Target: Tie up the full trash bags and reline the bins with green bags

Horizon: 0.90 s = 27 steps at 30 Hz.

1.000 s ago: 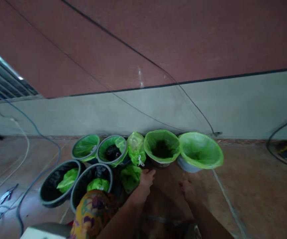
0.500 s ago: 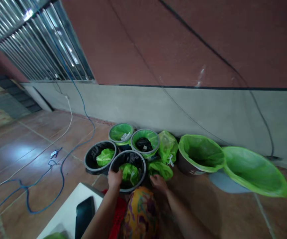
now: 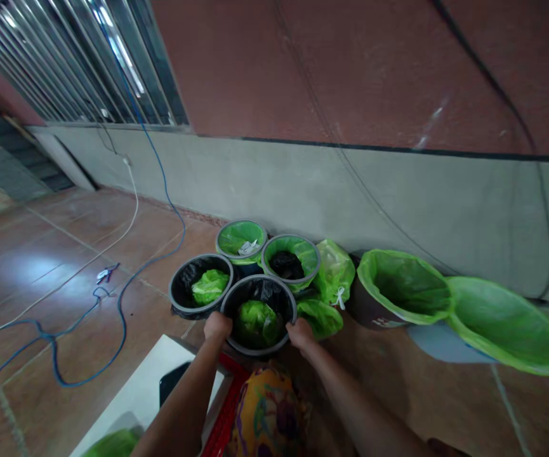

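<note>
Black plastic (image 3: 274,294) lines the bin (image 3: 259,351), green plastic (image 3: 256,322) bunched inside. My left hand (image 3: 218,327) and right hand (image 3: 301,334) grip its opposite edges.

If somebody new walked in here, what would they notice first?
Probably the bright green liner spreading wide at the far right, beside the wall. Next might come the black-lined bin near the middle, its rim held by the left hand and right hand, with a green bag inside. The blue cable looped on the floor at left stands out too.
</note>
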Each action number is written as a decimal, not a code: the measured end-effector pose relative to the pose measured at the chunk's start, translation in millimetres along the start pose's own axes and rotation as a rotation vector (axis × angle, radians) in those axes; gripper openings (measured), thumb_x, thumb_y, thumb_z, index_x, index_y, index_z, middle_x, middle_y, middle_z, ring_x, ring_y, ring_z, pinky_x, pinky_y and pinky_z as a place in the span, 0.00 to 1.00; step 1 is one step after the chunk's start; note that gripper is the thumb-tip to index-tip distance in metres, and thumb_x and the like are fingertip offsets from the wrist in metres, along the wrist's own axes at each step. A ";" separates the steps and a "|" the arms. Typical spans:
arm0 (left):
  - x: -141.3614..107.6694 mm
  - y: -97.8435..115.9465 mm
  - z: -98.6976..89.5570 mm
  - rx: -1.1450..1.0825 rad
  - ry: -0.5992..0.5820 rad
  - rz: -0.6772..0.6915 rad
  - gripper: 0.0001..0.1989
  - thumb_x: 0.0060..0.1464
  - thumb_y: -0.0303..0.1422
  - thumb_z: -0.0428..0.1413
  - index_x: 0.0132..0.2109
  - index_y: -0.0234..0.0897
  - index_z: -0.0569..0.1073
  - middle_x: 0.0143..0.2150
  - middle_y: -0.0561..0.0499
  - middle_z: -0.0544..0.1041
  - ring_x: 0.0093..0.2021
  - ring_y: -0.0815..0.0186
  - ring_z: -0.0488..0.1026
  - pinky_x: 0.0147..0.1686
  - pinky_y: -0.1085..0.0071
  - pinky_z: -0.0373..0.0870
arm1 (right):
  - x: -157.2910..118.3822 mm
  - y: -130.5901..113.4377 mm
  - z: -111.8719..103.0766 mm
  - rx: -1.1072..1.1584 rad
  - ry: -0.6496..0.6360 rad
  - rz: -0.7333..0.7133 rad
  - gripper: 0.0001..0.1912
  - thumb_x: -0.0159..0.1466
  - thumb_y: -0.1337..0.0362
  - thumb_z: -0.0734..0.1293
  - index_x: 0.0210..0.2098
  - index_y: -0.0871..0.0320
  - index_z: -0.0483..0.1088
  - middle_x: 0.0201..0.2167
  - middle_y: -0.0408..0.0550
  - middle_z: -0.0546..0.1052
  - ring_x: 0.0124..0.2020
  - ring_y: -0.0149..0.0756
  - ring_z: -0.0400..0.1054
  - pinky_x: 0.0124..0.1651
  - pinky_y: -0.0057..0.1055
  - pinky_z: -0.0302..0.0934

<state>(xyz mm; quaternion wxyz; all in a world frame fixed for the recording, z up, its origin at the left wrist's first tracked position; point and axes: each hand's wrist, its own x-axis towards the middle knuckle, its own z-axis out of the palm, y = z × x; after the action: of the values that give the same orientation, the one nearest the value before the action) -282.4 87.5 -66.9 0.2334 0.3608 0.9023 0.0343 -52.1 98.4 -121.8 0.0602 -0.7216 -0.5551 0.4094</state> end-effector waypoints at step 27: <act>-203.8 127.5 32.8 -0.012 -0.355 0.856 0.09 0.46 0.26 0.55 0.38 0.32 0.73 0.37 0.40 0.78 0.39 0.56 0.75 0.37 0.67 0.68 | -205.2 200.2 -164.5 0.067 0.504 0.334 0.13 0.57 0.54 0.59 0.29 0.56 0.68 0.27 0.58 0.78 0.31 0.46 0.74 0.31 0.35 0.63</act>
<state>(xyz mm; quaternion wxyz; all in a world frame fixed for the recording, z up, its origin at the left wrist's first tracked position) -58.3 42.1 14.1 0.3513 0.6998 0.6179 0.0707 196.6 -91.0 -14.6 0.1516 -0.8792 -0.3825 0.2401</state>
